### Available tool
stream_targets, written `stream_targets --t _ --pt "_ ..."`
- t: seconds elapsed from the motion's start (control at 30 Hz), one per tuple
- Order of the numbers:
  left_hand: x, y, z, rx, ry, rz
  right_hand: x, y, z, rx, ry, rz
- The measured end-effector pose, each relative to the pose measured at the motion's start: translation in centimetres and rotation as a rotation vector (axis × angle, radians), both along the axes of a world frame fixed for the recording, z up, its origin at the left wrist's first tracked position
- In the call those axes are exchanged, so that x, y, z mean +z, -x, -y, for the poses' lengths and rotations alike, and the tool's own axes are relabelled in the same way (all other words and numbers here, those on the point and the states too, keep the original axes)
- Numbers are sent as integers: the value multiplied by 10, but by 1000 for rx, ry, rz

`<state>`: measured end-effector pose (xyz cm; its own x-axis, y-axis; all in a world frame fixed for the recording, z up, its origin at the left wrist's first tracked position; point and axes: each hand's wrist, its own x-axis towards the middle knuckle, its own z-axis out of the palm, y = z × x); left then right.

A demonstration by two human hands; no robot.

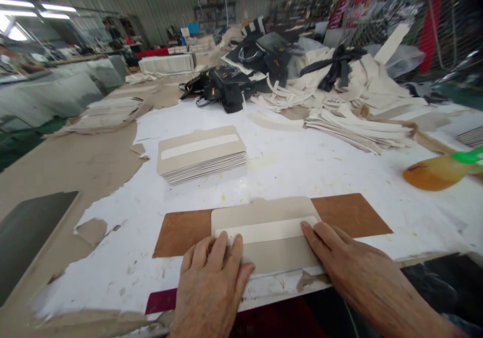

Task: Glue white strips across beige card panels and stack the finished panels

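In front of me lies a beige leather-like panel [279, 255] with rounded corners, on top of a brown board [350, 215] that sticks out on both sides. A cream strip [267, 231] runs lengthwise across the panel. My left hand [213, 272] rests flat at the left end of the strip, fingertips touching it and the thumb apart. At the other end, my right hand [347, 262] presses its index finger on the strip, with the other fingers stretched over the panel's right edge. Behind them sits a stack of similar panels [202, 152], the top one bearing a cream strip.
An orange-brown container with a green band [439, 172] lies at the right. Cream strips [358, 129] are piled behind it. Black bag pieces [226, 84] heap at the back. A dark grey sheet [30, 237] lies at left, a purple piece [161, 301] near the front edge.
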<state>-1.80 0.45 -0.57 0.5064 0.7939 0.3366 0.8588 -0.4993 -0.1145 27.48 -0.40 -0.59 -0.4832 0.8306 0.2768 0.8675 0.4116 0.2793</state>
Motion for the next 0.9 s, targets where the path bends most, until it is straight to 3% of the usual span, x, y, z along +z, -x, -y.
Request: stream_targets --t 0.3,0.5,0.67,0.73,0.9 --pt "-4 -1 0 17 23 164 -3 -10 -5 -8 96 -153" --pt "-19 19 7 126 -79 266 -15 -34 -12 -37 -88 -367" --pt "-28 17 14 98 -31 348 -35 -23 -13 -78 -61 -554" --pt "-34 15 13 129 10 509 -42 -23 -17 -170 1 -727" --pt "-44 17 9 350 188 1059 -49 -27 -31 -287 431 -1163"
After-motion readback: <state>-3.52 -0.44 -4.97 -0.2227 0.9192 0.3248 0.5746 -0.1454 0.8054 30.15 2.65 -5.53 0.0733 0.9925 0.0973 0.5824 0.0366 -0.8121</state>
